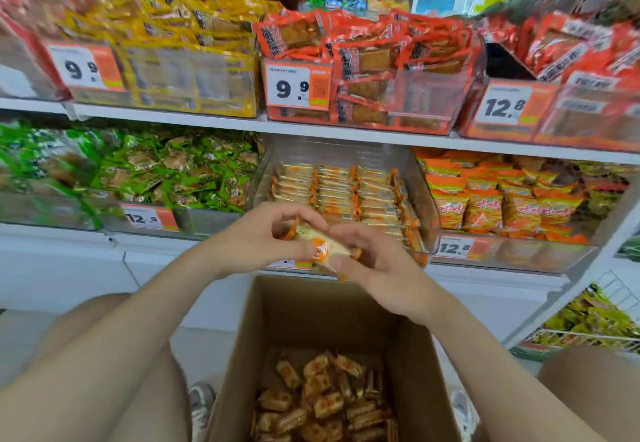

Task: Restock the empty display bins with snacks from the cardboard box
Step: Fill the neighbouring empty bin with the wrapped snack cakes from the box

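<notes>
Snack packet (327, 251), pinched by both ends in curled fingers (294, 213) of left hand (256, 237) and right hand (377, 265): holds it above the cardboard box (277, 310), just short of the clear bin (420, 195) beyond the fingers, probably squaring it for the neat rows.

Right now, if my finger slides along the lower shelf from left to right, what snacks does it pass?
Green packets → clear bin holding neat rows of orange-and-white packets → orange bags.
</notes>
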The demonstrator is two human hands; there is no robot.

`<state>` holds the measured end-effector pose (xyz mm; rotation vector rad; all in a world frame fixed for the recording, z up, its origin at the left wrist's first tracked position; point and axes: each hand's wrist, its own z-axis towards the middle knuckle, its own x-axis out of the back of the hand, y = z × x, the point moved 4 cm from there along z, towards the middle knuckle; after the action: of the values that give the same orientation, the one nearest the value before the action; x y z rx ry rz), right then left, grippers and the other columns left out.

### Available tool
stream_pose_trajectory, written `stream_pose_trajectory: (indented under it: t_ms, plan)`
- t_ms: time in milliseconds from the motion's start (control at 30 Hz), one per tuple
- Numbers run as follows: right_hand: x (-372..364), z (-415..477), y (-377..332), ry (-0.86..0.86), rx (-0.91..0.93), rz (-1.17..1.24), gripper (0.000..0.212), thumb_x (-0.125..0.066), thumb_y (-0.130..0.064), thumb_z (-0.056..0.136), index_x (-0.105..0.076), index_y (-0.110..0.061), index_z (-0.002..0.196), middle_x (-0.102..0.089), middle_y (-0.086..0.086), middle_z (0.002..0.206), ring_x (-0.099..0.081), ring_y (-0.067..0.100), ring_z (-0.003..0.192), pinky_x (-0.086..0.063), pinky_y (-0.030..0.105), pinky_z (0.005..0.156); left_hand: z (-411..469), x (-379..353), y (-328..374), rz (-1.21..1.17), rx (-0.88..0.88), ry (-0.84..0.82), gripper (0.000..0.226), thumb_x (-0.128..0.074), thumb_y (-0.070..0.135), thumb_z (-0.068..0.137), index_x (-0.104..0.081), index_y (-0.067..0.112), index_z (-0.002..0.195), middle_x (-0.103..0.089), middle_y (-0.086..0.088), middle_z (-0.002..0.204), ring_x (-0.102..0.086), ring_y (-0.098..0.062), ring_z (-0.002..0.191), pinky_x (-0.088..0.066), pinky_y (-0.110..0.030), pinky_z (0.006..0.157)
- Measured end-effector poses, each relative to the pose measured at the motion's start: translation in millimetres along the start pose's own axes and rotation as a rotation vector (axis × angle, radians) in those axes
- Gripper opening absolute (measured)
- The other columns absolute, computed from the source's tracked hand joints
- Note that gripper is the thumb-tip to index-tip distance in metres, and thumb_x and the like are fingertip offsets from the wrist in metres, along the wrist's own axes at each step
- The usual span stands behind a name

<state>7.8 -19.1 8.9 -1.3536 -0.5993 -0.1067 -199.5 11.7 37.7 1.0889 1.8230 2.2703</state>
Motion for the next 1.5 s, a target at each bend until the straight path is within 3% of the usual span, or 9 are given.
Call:
stream_pose_trajectory:
  t_ms: [233,367,467,633,767,1033,1200,1333,1500]
  plan:
    - [17.9,93.7,4.7,0.280,0.015,-0.333,0.054,-0.061,-0.037,0.104,-0.044,-0.021,0.153,-0.057,-0.026,0.118,-0.057,-0.002,0.067,-0.045,0.019,0.056,42.7,44.4,-39.2,0.758,0.089,0.403,0.065,-0.057,0.045,0.092,-0.045,0.023,0.151,-0.046,-0.004,0.147,-0.034,-0.027,0.140,-0.035,-0.050,0.111]
    - [19.6,180.2,31.6,0.276,-0.019,-0.537,0.058,-0.058,-0.038,0.105,-0.039,-0.015,0.154,-0.059,0.010,0.141,-0.050,0.034,0.131,-0.041,0.044,0.106,72.6,46.9,-57.6,0.968,0.107,0.240,0.054,-0.056,0.037,0.097,-0.051,0.018,0.147,-0.042,-0.004,0.159,-0.019,-0.025,0.156,-0.019,-0.053,0.122]
    - [19.8,234.9,43.7,0.233,-0.087,-0.700,0.045,-0.053,-0.035,0.107,-0.046,-0.012,0.146,-0.055,0.018,0.142,-0.037,0.043,0.138,-0.035,0.052,0.110,84.3,38.7,-59.2,1.038,0.025,0.193,0.034,-0.052,0.038,0.096,-0.066,0.020,0.121,-0.061,-0.001,0.137,-0.033,-0.027,0.150,-0.016,-0.052,0.124]
    - [8.7,288.3,53.7,0.037,-0.052,-0.834,0.050,-0.058,-0.023,0.104,-0.045,-0.011,0.151,-0.052,0.021,0.150,-0.045,0.045,0.139,-0.040,0.051,0.113,83.8,18.6,-54.4,1.075,0.015,0.087,0.025,-0.049,0.040,0.095,-0.064,0.026,0.108,-0.062,0.005,0.107,-0.058,-0.025,0.109,-0.040,-0.040,0.092]
    - [7.6,302.3,51.7,-0.083,-0.003,-0.781,0.058,-0.061,-0.013,0.103,-0.041,-0.014,0.158,-0.048,0.016,0.157,-0.046,0.034,0.144,-0.036,0.038,0.118,81.8,8.6,-54.3,1.115,0.063,0.084,0.037,-0.048,0.040,0.096,-0.059,0.020,0.125,-0.062,-0.005,0.122,-0.058,-0.030,0.116,-0.047,-0.042,0.093]
    - [-4.5,286.6,42.2,0.230,0.112,-0.888,0.033,-0.063,-0.005,0.096,-0.063,-0.015,0.127,-0.066,0.015,0.120,-0.065,0.037,0.110,-0.054,0.042,0.090,82.6,4.8,-58.4,1.059,0.089,0.076,0.049,-0.050,0.036,0.098,-0.054,0.016,0.142,-0.057,-0.010,0.134,-0.051,-0.034,0.125,-0.050,-0.046,0.098]
    - [-4.0,272.1,38.1,0.141,0.145,-1.248,0.043,-0.064,-0.013,0.096,-0.062,-0.018,0.139,-0.046,0.018,0.151,-0.042,0.040,0.138,-0.039,0.049,0.108,81.7,7.4,-63.0,0.960,0.101,0.052,0.047,-0.051,0.032,0.100,-0.054,0.015,0.143,-0.058,-0.010,0.134,-0.051,-0.034,0.126,-0.051,-0.050,0.104]
    - [1.9,234.9,31.0,0.097,0.105,-1.213,0.074,-0.064,-0.005,0.086,-0.043,-0.020,0.155,-0.040,0.018,0.153,-0.039,0.040,0.137,-0.038,0.051,0.109,71.9,12.4,-53.9,0.854,0.053,0.150,0.038,-0.057,0.028,0.096,-0.059,0.017,0.132,-0.059,-0.007,0.121,-0.055,-0.031,0.117,-0.052,-0.049,0.098]
    - [4.9,149.4,3.5,0.328,0.312,-0.845,0.031,-0.054,-0.015,0.092,-0.067,-0.017,0.120,-0.066,0.005,0.107,-0.060,0.026,0.101,-0.051,0.042,0.087,35.2,12.0,-21.0,0.831,-0.069,0.490,0.013,-0.064,0.029,0.090,-0.057,0.027,0.101,-0.055,0.009,0.095,-0.055,-0.020,0.089,-0.047,-0.038,0.071]
